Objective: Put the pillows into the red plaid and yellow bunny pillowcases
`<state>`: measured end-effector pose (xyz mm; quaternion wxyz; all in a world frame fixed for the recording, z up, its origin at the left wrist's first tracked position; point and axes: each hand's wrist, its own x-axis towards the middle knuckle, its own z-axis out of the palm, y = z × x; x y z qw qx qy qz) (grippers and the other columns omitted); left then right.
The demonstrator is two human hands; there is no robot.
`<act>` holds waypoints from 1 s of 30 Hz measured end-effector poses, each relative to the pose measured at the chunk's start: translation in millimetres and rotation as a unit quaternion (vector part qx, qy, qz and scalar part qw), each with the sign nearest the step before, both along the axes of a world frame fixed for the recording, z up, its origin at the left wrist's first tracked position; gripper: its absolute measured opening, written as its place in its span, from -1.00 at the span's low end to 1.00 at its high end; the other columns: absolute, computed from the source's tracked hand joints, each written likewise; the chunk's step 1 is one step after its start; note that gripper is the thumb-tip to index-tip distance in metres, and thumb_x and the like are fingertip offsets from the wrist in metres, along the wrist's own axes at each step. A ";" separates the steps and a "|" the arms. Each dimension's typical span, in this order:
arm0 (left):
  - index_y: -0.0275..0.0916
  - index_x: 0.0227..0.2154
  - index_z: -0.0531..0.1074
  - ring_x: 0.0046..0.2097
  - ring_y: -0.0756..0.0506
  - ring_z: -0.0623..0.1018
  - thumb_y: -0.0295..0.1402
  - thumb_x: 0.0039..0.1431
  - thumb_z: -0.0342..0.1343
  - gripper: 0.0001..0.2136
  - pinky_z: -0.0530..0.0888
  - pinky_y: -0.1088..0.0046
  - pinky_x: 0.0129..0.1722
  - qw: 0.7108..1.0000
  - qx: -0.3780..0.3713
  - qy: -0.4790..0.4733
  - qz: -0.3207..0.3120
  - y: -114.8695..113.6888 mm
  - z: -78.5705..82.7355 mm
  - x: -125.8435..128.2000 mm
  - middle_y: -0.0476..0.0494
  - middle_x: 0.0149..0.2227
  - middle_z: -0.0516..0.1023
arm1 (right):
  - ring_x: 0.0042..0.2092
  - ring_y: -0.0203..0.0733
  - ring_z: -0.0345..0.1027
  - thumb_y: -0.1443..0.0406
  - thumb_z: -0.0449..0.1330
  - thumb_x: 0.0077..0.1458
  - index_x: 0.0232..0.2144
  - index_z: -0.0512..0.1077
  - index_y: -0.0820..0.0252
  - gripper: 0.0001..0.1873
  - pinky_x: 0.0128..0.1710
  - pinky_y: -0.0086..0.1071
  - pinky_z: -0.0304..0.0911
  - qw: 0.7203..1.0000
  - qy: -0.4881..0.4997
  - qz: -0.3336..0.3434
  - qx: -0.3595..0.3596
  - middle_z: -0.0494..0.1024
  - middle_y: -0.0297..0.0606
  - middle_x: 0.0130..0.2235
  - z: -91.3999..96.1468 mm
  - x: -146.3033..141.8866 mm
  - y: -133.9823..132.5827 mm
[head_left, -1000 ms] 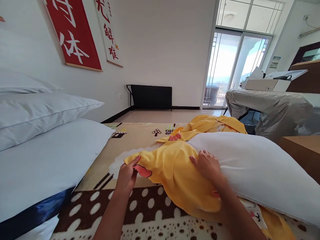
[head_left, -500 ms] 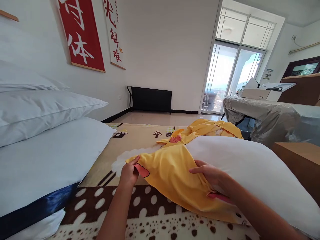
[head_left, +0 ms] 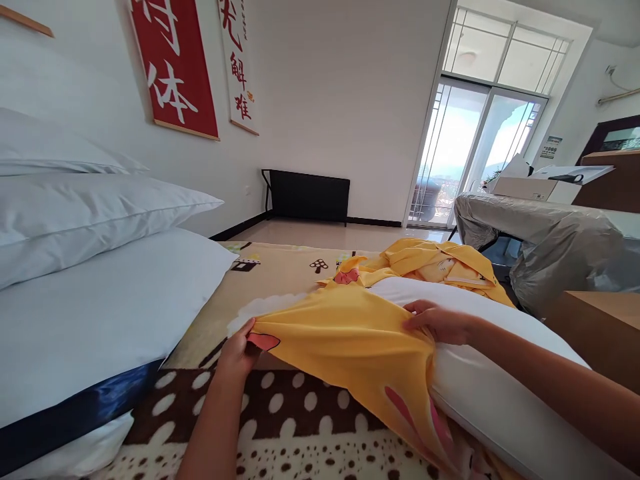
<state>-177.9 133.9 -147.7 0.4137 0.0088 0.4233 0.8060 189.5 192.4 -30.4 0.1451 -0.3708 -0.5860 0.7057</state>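
A yellow pillowcase [head_left: 340, 333] with pink patches is stretched between my two hands, partly covering the left end of a plump white pillow [head_left: 505, 393]. My left hand [head_left: 240, 350] pinches its left corner beside a pink patch. On the right, my right hand [head_left: 435, 321] grips the fabric near the pillow, the fingertips partly sunk in folds. The case's lower part hangs in creases towards the front. How far the pillow reaches inside the cloth is hidden.
More yellow fabric [head_left: 440, 263] lies bunched behind the pillow. A patterned blanket [head_left: 285, 400] spreads underneath. White pillows [head_left: 100, 207] are stacked at left. A cardboard box [head_left: 595, 327] and a plastic-covered table [head_left: 530, 227] stand at right.
My left hand has pulled the pillowcase corner further left. My right hand has moved up and slightly right, now gripping the cloth, which is stretched tighter over the pillow's end.
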 end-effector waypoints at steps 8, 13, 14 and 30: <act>-0.37 -0.46 0.46 -0.53 0.03 0.49 -0.64 -0.09 0.21 -0.89 0.49 0.54 -0.46 0.996 0.000 0.087 0.006 -3.3 -1.0 11.4 -0.06 -0.49 0.54 | -0.38 -0.24 0.44 0.31 0.37 -0.21 -0.51 0.39 0.24 -0.77 -0.35 -0.41 0.36 0.997 -0.027 -0.049 0.058 0.54 -0.27 -0.43 -15.4 -59.8 47.9; -0.37 -0.42 0.44 -0.44 0.00 0.54 -0.63 -0.01 0.15 -0.90 0.51 0.53 -0.40 0.994 0.016 0.105 -0.005 3.0 0.5 16.6 -0.11 -0.43 0.56 | -0.39 -0.23 0.45 0.32 0.37 -0.20 -0.45 0.42 0.26 -0.77 -0.35 -0.38 0.37 0.997 -0.011 -0.058 0.041 0.55 -0.22 -0.40 -27.7 -47.1 73.4; -0.34 -0.40 0.44 -0.41 0.02 0.54 -0.61 0.03 0.12 -0.91 0.50 0.55 -0.38 0.994 0.023 0.110 -0.008 3.7 1.4 17.1 -0.10 -0.41 0.57 | -0.39 -0.24 0.45 0.32 0.36 -0.19 -0.44 0.41 0.26 -0.78 -0.35 -0.39 0.37 0.997 -0.001 -0.069 0.038 0.55 -0.22 -0.39 -29.1 -41.0 77.2; -0.21 -0.18 0.48 -0.16 -0.17 0.56 -0.22 -0.10 0.30 -0.62 0.46 0.44 -0.36 0.800 -0.017 0.382 -0.463 -16.7 16.7 103.3 -0.26 -0.13 0.57 | -0.40 -0.25 0.42 0.31 0.25 -0.11 -0.49 0.42 0.26 -0.89 -0.37 -0.42 0.35 0.970 0.109 -0.201 0.077 0.52 -0.23 -0.44 -26.3 -24.3 84.5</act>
